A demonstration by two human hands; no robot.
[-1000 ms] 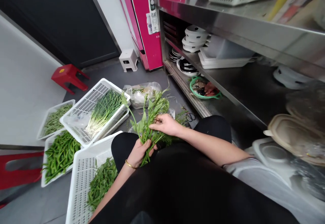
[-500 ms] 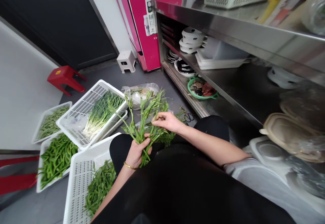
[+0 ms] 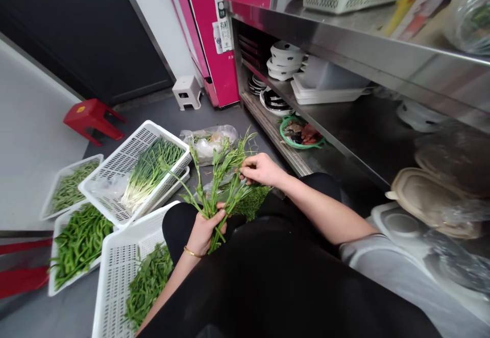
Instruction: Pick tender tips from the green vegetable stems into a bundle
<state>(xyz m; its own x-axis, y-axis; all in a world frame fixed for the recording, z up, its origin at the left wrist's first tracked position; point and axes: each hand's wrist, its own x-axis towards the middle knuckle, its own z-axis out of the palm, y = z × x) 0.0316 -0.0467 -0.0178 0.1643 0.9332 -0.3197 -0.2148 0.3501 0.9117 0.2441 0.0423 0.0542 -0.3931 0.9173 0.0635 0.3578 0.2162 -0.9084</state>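
Observation:
A bunch of long leafy green stems (image 3: 216, 185) stands tilted in front of me, its lower ends gripped by my left hand (image 3: 205, 230). My right hand (image 3: 262, 169) is at the right side of the bunch, thumb and fingers pinched on one of the leafy stems near its upper part. Below that hand, between my knees, lies a heap of finer greens (image 3: 250, 201), partly hidden. Beside my left forearm is a white perforated basket (image 3: 111, 271) with loose leafy greens (image 3: 150, 282) in it.
Left of me stand a basket (image 3: 103, 167) of green onions (image 3: 151, 174), one of green peppers (image 3: 82, 238) and one of green beans (image 3: 74, 185). A plastic bag (image 3: 210, 141) lies ahead. A steel shelf (image 3: 344, 37) runs along my right. Stools (image 3: 94, 118) stand farther back.
My right hand has moved a little right and up, pulling the stem tops outward. My left hand keeps its hold on the bunch. The view has shifted slightly.

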